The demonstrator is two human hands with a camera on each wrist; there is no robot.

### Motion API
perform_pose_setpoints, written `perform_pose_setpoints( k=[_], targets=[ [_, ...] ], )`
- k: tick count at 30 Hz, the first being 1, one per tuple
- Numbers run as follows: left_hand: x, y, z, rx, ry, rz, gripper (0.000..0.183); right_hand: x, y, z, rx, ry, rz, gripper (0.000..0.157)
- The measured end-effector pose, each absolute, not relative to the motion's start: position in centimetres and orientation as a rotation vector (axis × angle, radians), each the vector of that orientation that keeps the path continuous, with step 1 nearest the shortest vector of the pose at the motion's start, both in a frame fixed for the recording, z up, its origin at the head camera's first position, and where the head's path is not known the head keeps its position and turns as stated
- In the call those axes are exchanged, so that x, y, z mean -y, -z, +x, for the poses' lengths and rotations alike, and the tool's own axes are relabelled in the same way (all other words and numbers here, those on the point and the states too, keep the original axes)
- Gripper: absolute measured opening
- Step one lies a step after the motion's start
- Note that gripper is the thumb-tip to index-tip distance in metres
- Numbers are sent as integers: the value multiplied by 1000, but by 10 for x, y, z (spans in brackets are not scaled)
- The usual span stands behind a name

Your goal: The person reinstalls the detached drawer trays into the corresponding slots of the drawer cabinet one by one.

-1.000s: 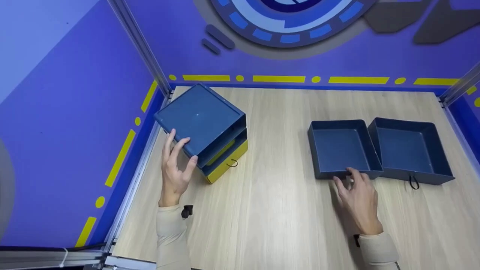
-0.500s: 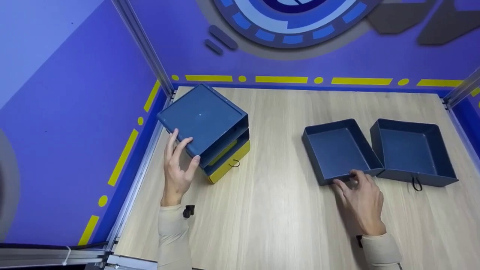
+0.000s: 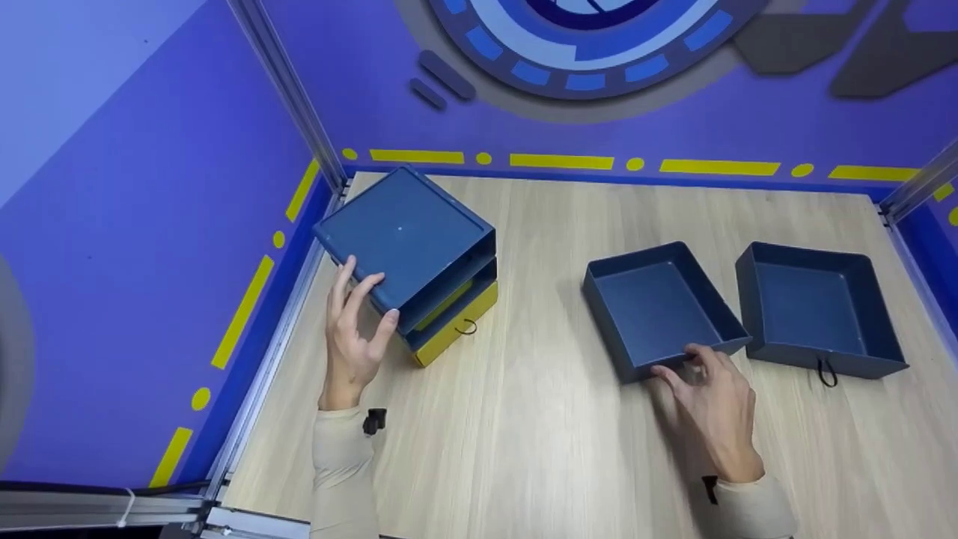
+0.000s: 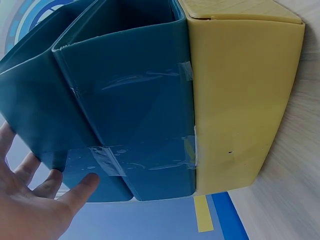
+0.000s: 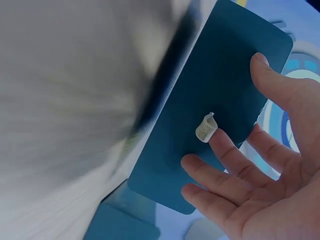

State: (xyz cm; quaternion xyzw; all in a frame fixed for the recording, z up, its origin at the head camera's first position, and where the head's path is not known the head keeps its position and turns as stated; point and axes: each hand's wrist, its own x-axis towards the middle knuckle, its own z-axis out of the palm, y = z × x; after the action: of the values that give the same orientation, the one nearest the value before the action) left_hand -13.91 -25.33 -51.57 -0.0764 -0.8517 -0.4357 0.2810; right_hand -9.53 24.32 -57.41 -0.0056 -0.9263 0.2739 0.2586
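A small drawer cabinet [image 3: 404,239] stands at the left, two blue shells over a yellow one, with both blue openings bare of drawers. My left hand [image 3: 352,348] rests its spread fingers on the cabinet's top edge, the thumb near the front corner. Toward the right, my right hand [image 3: 718,400] holds a blue drawer [image 3: 658,314] by its front wall, index finger at the rim and thumb on the outer face. A short pale loop tab [image 5: 206,128] on that face lies by a fingertip in the right wrist view. The drawer sits turned at an angle.
A second blue drawer [image 3: 819,307] lies right beside the held one, its dark loop [image 3: 825,372] facing the front. A loop pull [image 3: 465,327] hangs on the yellow shell's front. Patterned walls [image 3: 569,135] border the wooden table [image 3: 524,419] at the back and sides.
My right hand has slid the blue drawer leftward and turned it, opening a gap to the second drawer. My left hand stays at the cabinet's edge.
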Motion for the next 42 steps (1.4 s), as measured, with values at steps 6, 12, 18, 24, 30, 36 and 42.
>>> perform_pose_setpoints(
  k=[6, 12, 18, 24, 30, 36, 42],
  targets=[
    [254, 515, -139, 2290, 1177, -208, 49, -230, 567, -90, 2508, -758, 44, 51],
    [255, 517, -139, 2279, 1180, -210, 50, -212, 559, -86, 2500, -784, 175, 52],
    [255, 517, -138, 2286, 1184, -200, 50, -185, 558, -78, 2504, -839, 312, 51],
    [254, 517, -139, 2282, 1170, -201, 49, -159, 557, -66, 2529, -843, 389, 51],
    [254, 517, -138, 2252, 1170, -218, 49, -143, 556, -59, 2461, -853, 494, 51],
    [253, 520, -138, 2233, 1182, -217, 48, -129, 552, -53, 2458, -857, 571, 50],
    [253, 519, -139, 2223, 1186, -226, 48, -118, 552, -47, 2462, -876, 607, 50]
  ],
)
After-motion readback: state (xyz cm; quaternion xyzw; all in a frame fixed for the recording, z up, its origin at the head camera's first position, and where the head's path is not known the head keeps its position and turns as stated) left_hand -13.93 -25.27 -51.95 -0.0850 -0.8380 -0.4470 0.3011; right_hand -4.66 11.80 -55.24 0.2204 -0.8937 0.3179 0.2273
